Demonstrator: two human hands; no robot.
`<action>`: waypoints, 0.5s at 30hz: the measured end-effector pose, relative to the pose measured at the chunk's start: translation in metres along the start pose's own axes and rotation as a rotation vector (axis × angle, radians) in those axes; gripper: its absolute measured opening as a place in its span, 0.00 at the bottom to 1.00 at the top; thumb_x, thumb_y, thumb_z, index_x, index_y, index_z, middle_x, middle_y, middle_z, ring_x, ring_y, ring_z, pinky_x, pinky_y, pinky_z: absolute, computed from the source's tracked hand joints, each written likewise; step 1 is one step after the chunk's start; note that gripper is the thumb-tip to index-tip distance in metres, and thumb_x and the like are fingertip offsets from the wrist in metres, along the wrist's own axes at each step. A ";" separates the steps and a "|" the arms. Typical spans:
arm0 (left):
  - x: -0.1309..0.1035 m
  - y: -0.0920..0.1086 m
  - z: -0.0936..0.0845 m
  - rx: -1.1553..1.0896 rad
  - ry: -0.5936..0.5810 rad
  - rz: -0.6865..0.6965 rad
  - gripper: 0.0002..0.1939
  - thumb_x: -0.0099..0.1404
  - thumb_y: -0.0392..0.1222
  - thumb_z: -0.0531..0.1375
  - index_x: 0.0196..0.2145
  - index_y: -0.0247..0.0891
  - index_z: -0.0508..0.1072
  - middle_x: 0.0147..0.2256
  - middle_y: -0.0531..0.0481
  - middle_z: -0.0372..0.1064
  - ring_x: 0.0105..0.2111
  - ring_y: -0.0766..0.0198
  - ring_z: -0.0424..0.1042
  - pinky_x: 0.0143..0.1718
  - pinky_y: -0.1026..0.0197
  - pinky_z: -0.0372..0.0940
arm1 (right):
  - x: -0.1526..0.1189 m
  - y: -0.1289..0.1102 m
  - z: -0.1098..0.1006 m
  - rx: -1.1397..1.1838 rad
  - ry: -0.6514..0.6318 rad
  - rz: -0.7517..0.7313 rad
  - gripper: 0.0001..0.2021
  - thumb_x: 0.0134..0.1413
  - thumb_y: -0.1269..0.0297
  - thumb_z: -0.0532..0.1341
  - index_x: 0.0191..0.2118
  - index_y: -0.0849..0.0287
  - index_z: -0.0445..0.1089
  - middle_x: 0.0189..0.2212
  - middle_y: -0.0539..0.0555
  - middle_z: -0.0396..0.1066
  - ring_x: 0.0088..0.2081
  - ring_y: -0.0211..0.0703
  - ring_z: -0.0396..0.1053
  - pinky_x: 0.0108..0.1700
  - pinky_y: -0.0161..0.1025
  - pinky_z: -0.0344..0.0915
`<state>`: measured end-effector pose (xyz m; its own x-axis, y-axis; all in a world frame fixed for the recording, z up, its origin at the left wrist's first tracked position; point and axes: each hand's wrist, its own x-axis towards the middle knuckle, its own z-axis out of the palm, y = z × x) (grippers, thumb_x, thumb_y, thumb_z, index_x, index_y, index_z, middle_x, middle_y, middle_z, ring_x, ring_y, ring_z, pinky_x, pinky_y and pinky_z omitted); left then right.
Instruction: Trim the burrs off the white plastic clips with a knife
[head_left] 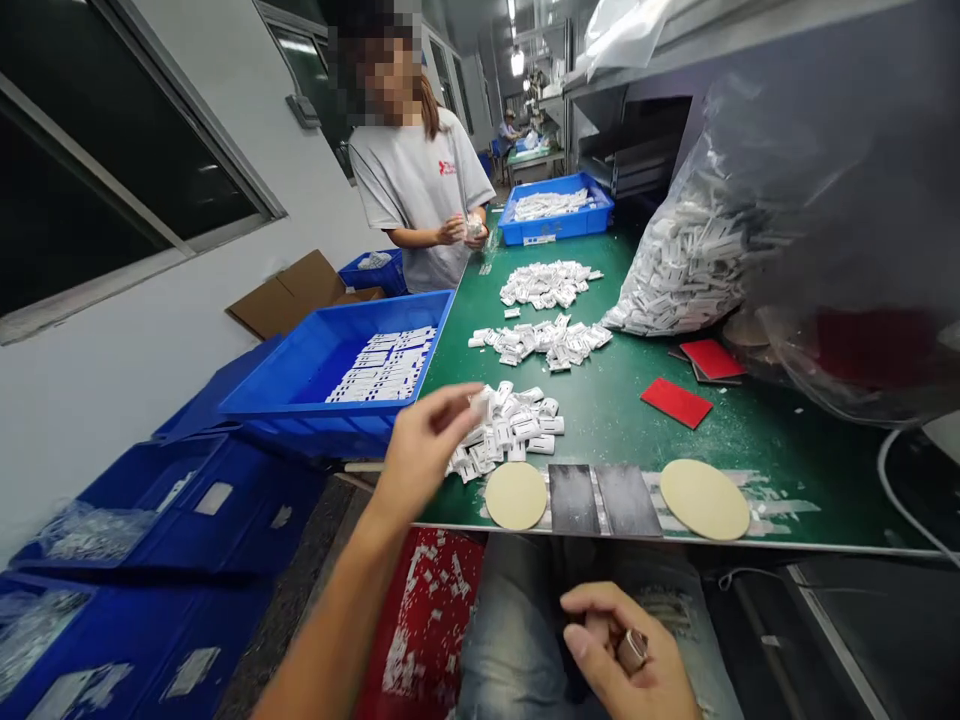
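Over the nearest pile of white plastic pieces (517,425), my left hand (427,445) pinches one white piece (478,404) between thumb and fingertips. My right hand (630,650) is low above my lap, fingers curled, with a small brown block (632,650) held against them. Along the table's front edge lie a round cream pad (516,496), two dark rectangular sheets (600,498) and a second cream pad (705,499). Two more piles of white pieces, a middle one (551,342) and a farther one (550,284), rest on the green table (637,450).
A blue bin (337,415) with rows of white parts stands left of the table. Another blue bin (555,228) sits at the far end, near a person (427,190) handling pieces. A large clear bag (690,250) and red pads (676,402) are at right.
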<state>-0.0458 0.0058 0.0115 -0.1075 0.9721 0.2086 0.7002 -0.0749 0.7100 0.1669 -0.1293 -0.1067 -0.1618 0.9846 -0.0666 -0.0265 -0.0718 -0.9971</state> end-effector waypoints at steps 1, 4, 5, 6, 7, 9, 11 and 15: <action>-0.033 0.000 0.001 -0.035 0.014 -0.041 0.17 0.69 0.49 0.61 0.50 0.38 0.77 0.37 0.48 0.78 0.37 0.59 0.76 0.37 0.61 0.70 | 0.001 -0.002 0.006 -0.102 0.030 -0.114 0.16 0.61 0.51 0.62 0.46 0.57 0.72 0.21 0.45 0.59 0.21 0.33 0.55 0.23 0.32 0.53; -0.115 -0.004 0.014 -0.483 0.015 -0.376 0.16 0.60 0.50 0.69 0.41 0.37 0.80 0.31 0.48 0.78 0.31 0.61 0.76 0.33 0.63 0.69 | 0.009 -0.007 0.021 -0.405 -0.016 -0.541 0.26 0.61 0.64 0.63 0.64 0.57 0.61 0.32 0.51 0.73 0.28 0.37 0.71 0.28 0.31 0.66; -0.134 -0.007 0.020 -0.608 0.003 -0.481 0.16 0.57 0.49 0.71 0.39 0.36 0.80 0.30 0.47 0.78 0.30 0.61 0.76 0.33 0.63 0.69 | 0.012 -0.008 0.026 -0.482 -0.038 -0.651 0.29 0.61 0.67 0.63 0.66 0.59 0.57 0.36 0.55 0.76 0.32 0.39 0.75 0.32 0.33 0.70; -0.147 -0.009 0.025 -0.716 -0.007 -0.566 0.16 0.56 0.49 0.72 0.38 0.36 0.80 0.30 0.47 0.78 0.30 0.61 0.76 0.33 0.63 0.69 | 0.015 -0.009 0.030 -0.539 -0.046 -0.727 0.30 0.62 0.69 0.62 0.67 0.62 0.56 0.39 0.57 0.77 0.36 0.42 0.77 0.35 0.34 0.72; -0.155 -0.011 0.029 -0.766 -0.020 -0.611 0.16 0.56 0.49 0.72 0.38 0.37 0.80 0.31 0.47 0.78 0.31 0.61 0.75 0.35 0.63 0.69 | 0.017 -0.009 0.033 -0.577 -0.043 -0.769 0.29 0.62 0.70 0.61 0.67 0.64 0.56 0.40 0.60 0.78 0.37 0.43 0.77 0.37 0.36 0.72; -0.161 -0.013 0.031 -0.745 -0.003 -0.597 0.15 0.60 0.50 0.69 0.39 0.38 0.82 0.35 0.45 0.77 0.36 0.59 0.75 0.40 0.62 0.69 | 0.019 -0.008 0.038 -0.600 -0.033 -0.804 0.24 0.64 0.73 0.58 0.64 0.67 0.60 0.39 0.61 0.79 0.37 0.44 0.78 0.37 0.37 0.73; -0.160 -0.016 0.029 -0.670 0.002 -0.518 0.13 0.63 0.50 0.66 0.40 0.39 0.83 0.39 0.44 0.74 0.42 0.57 0.74 0.45 0.61 0.68 | 0.019 -0.007 0.041 -0.562 -0.047 -0.799 0.20 0.65 0.75 0.56 0.61 0.67 0.64 0.37 0.60 0.79 0.37 0.43 0.79 0.36 0.36 0.73; -0.161 -0.025 0.024 -0.685 -0.013 -0.494 0.07 0.63 0.45 0.67 0.37 0.41 0.83 0.40 0.45 0.74 0.41 0.57 0.75 0.43 0.62 0.69 | 0.016 -0.011 0.044 -0.438 -0.112 -0.694 0.16 0.66 0.75 0.52 0.56 0.65 0.68 0.39 0.60 0.79 0.39 0.40 0.79 0.39 0.33 0.73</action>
<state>-0.0288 -0.1430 -0.0562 -0.2775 0.9307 -0.2383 -0.0082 0.2457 0.9693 0.1210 -0.1198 -0.0954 -0.3479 0.7587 0.5507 0.2263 0.6380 -0.7360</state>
